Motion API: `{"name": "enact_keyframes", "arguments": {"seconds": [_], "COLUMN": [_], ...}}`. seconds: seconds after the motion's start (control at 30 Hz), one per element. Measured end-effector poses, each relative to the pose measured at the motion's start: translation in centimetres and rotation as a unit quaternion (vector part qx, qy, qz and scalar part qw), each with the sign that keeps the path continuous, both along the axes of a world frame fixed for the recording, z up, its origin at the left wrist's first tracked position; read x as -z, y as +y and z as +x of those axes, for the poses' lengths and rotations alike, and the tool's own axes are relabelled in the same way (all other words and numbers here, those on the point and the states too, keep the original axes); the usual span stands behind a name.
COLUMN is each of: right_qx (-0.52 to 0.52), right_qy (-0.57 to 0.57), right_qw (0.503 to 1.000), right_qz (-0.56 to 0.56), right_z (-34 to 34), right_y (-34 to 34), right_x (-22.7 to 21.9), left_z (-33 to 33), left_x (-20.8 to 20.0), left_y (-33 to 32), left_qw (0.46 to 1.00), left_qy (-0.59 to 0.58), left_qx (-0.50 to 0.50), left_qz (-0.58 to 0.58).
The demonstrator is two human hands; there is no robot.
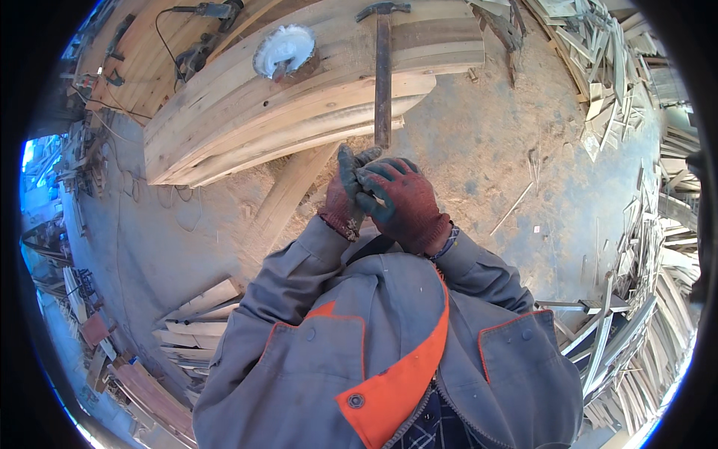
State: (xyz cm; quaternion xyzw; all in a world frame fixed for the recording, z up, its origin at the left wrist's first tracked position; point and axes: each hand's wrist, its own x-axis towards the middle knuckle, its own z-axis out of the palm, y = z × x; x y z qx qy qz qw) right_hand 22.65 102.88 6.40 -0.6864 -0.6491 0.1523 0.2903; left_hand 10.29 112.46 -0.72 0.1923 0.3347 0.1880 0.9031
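My left hand (346,191) and my right hand (404,200) meet in front of my chest, both in red work gloves with dark-coated fingers. The right hand's fingers curl over those of the left, and both hands are closed. What they pinch between them, if anything, is hidden. Just beyond my fingertips ends the wooden handle of a claw hammer (383,82), whose head lies on the stacked boards (329,93). To the left of the hammer, a round white bowl (286,51) of whitish paste with a short stick or brush in it stands on the boards.
Power tools with cords (213,11) lie on a wooden surface at the far left. A plank (295,187) slants down under the boards to the dusty floor (508,157). Scrap wood piles (598,67) line the right side; cut boards (198,325) are stacked at my left.
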Motion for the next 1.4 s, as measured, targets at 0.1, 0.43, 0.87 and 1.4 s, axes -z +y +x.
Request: {"name": "enact_keyframes", "arguments": {"seconds": [0.1, 0.43, 0.87, 1.4], "right_qx": [-0.007, 0.102, 0.065, 0.153], "right_qy": [0.002, 0.428, 0.272, 0.263], "right_qw": [1.0, 0.898, 0.949, 0.946], "right_qz": [-0.02, -0.013, 0.146, 0.115], "right_z": [-0.2, -1.2, 0.9, 11.3], "right_y": [-1.2, -1.9, -3.6, -5.3], "right_x": [1.0, 1.2, 0.3, -0.4], "left_z": [-0.5, -2.3, -1.8, 9.0], "left_x": [-0.1, -3.8, -10.2, -6.4], "left_y": [-1.1, -3.0, -5.2, -0.4], "left_qw": [0.999, 0.982, 0.97, 0.945], "left_qy": [0.009, 0.084, 0.18, 0.041], "left_qx": [0.041, 0.064, 0.097, 0.233], "left_qz": [0.014, 0.156, 0.129, 0.225]}}
